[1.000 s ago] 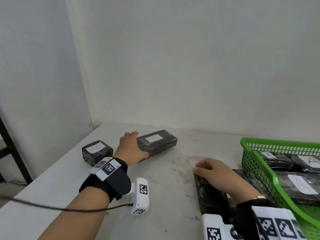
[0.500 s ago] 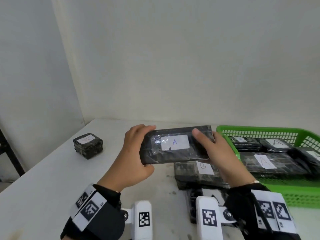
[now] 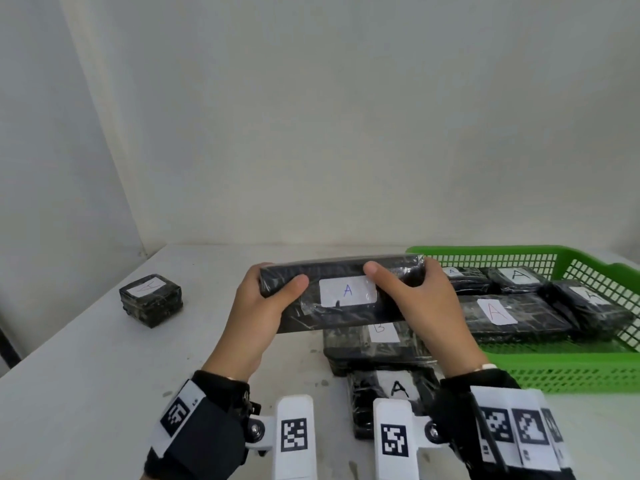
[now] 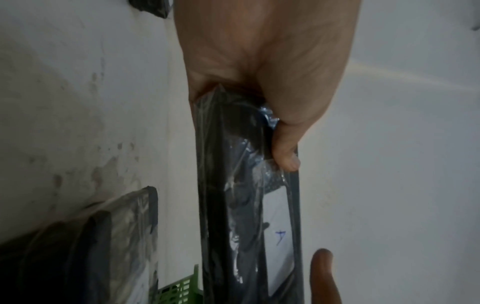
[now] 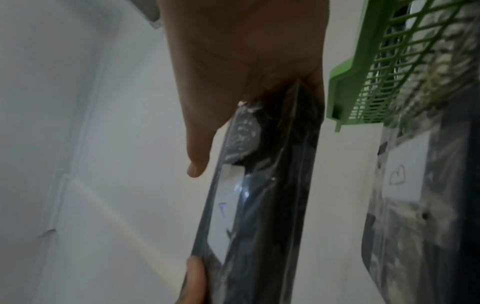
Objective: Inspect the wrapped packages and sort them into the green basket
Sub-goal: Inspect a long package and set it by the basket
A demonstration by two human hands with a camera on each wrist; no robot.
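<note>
Presently the long wrapped package (image 3: 341, 297) is gripped at each end by the left hand (image 3: 258, 315) and right hand (image 3: 420, 308), raised above the surface beside the green basket (image 3: 568, 370). Its "A" label should be read with thumbs kept clear, then the package lowered flat inside.

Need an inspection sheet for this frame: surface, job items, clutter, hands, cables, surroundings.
Surface: white table, stained near the middle.
Job's things: long wrapped package labelled A, held above the table; green basket at right holds several A-labelled packages; B-labelled package and another A-labelled package lie on the table below the hands; small cube package far left.
Clutter: nothing seen.
Hands: left hand grips the long package's left end; right hand grips its right end.
Cables: nothing seen.
Surroundings: plain pale walls; dark bar at the left edge.
</note>
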